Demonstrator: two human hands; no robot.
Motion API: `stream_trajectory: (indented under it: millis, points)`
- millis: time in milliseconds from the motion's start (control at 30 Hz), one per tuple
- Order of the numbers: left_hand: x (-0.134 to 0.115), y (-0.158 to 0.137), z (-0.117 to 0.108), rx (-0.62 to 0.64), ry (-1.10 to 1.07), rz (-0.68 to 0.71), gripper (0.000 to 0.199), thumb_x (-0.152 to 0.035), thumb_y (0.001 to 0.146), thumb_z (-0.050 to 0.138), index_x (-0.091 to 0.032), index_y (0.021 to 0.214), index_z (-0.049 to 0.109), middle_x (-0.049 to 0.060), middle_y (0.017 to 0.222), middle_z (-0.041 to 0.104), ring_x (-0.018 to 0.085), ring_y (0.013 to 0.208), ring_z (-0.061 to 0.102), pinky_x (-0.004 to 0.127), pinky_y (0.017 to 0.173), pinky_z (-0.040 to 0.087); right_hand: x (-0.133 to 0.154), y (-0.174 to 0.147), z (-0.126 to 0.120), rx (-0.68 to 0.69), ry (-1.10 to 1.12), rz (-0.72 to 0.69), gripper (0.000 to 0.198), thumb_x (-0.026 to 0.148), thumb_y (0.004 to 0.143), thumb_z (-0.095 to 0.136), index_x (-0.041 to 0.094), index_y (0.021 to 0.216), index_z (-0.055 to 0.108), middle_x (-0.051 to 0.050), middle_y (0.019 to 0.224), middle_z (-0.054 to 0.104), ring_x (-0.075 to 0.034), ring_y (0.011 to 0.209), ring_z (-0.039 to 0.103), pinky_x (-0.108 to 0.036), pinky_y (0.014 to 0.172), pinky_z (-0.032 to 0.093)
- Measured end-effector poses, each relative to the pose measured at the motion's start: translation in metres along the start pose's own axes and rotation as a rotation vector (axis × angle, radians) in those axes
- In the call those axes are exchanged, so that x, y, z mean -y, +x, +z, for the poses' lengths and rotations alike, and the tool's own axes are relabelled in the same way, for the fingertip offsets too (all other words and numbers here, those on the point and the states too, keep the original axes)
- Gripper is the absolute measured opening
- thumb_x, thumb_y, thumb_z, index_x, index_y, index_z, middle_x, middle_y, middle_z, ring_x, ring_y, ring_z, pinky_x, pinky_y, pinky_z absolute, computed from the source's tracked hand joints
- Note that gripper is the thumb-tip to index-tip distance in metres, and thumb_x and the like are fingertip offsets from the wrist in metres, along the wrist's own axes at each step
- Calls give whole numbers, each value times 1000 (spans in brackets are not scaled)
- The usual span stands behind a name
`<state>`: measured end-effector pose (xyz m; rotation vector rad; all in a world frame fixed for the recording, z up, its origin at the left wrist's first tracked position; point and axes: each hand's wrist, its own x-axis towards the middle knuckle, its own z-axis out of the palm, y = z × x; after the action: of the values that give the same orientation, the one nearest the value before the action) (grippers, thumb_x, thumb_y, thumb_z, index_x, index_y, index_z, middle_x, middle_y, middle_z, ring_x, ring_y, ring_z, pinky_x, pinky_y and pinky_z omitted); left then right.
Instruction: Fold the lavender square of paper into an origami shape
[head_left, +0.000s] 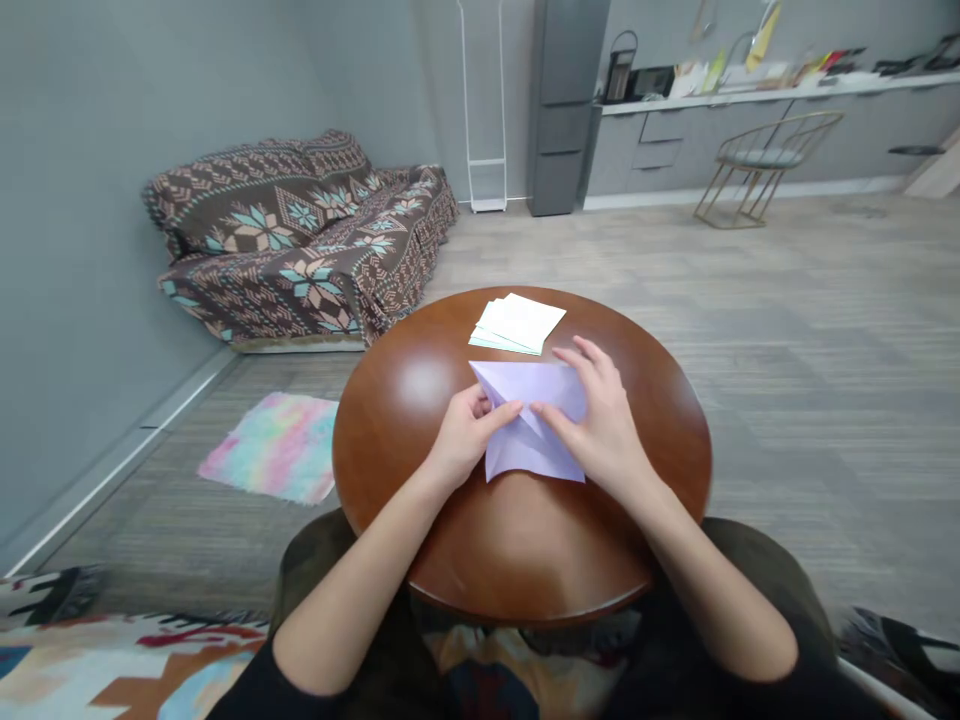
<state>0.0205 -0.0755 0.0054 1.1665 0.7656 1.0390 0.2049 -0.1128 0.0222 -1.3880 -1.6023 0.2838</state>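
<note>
A light purple sheet of paper, creased with raised folds near its middle, is over the round wooden table. My left hand pinches it at the left side, thumb on top and the other fingers curled at the edge. My right hand is over the sheet's right side. Its thumb tip touches or nearly touches the paper near the centre, close to the left thumb. The other right fingers are spread apart near the upper right corner, which the hand partly hides.
A small stack of pale paper sheets lies at the far side of the brown table. Beyond are a patterned covered sofa, a pastel rug, a grey fridge, a wire chair and a kitchen counter.
</note>
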Motion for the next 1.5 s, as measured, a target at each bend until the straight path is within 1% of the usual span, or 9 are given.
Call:
stream_trajectory:
  millis: [100,233,433,600,800,1100,1200,1300,1500]
  points:
    - [0,0,1,24,-78,-34,38,-35,74,85,-15,104,71,9,97,78,23,85,73,33,79,57,-13,6,-6,33,326,230,62,39,78,77,21,133,53,-17,127,66,-33,113,66,-51,94,53]
    - [1,1,2,16,-62,-54,45,-35,76,84,-16,113,68,11,104,77,24,89,73,35,81,57,-27,10,-11,116,586,355,34,38,76,79,19,100,63,-9,94,76,-26,89,72,-39,80,58]
    - [9,7,-6,-46,131,4,48,-39,76,83,-14,114,67,14,116,74,28,95,72,35,79,58,-37,11,-11,55,558,382,31,40,73,81,20,88,63,-8,89,75,-24,83,71,-35,73,56]
    - [11,9,-11,-125,226,-26,46,-44,78,80,-17,112,65,8,86,78,24,69,72,30,58,55,-45,10,-17,50,567,390,44,40,76,77,25,108,50,3,71,66,-17,59,62,-29,54,47]
    - [6,9,-7,-96,313,-40,50,-45,81,75,-18,121,62,3,67,72,19,52,65,25,46,46,-46,10,-34,370,557,258,34,38,80,76,22,107,65,-4,91,71,-20,76,65,-30,64,49]
    - [-3,7,-11,1,266,-12,92,-39,86,70,-29,159,16,1,78,73,17,57,67,24,56,49,-66,9,-37,279,518,348,35,42,76,81,16,100,77,-4,80,72,-18,67,61,-31,62,48]
    - [-8,4,-11,102,283,-3,87,-37,85,73,-30,158,26,7,101,75,22,85,73,31,76,54,-73,10,-34,189,497,329,37,42,76,81,16,103,78,-3,74,69,-16,63,58,-29,59,47]
    - [-12,3,-9,149,394,41,62,-33,79,79,-24,138,60,10,124,70,28,109,67,35,93,51,-77,10,-31,146,543,352,41,43,72,85,17,104,79,-2,72,69,-16,63,60,-31,60,50]
    - [-10,7,-13,14,446,32,38,-34,74,82,-18,108,77,8,112,74,27,97,67,32,84,50,-77,10,-27,136,624,386,40,40,67,89,18,100,80,-6,90,76,-20,77,67,-34,73,56]
